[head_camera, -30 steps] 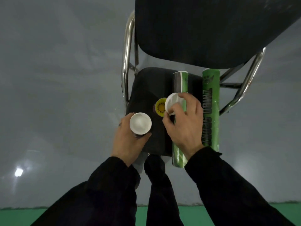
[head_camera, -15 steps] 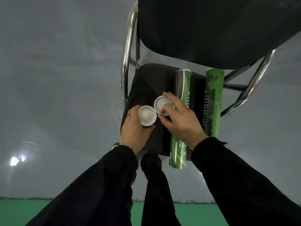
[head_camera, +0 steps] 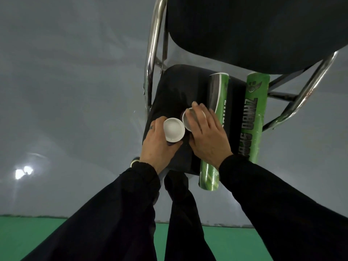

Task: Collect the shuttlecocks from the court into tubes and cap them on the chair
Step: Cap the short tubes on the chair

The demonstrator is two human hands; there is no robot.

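**Caps in both hands over chair**

L hand [head_camera: 158, 146] grips a capped tube end, white cap [head_camera: 173, 129] up. R hand [head_camera: 204, 137] pinches 2nd cap [head_camera: 186, 122], touching the 1st. Two green tubes [head_camera: 215, 127] [head_camera: 253, 117] lie on chair seat [head_camera: 169, 91], just right of R hand.

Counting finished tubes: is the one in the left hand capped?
Capped: a white cap covers the tube held by the left hand.

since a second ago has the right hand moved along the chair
Yes. The right hand, pinching a white cap, slid left across the seat, off the tube, toward the left hand.
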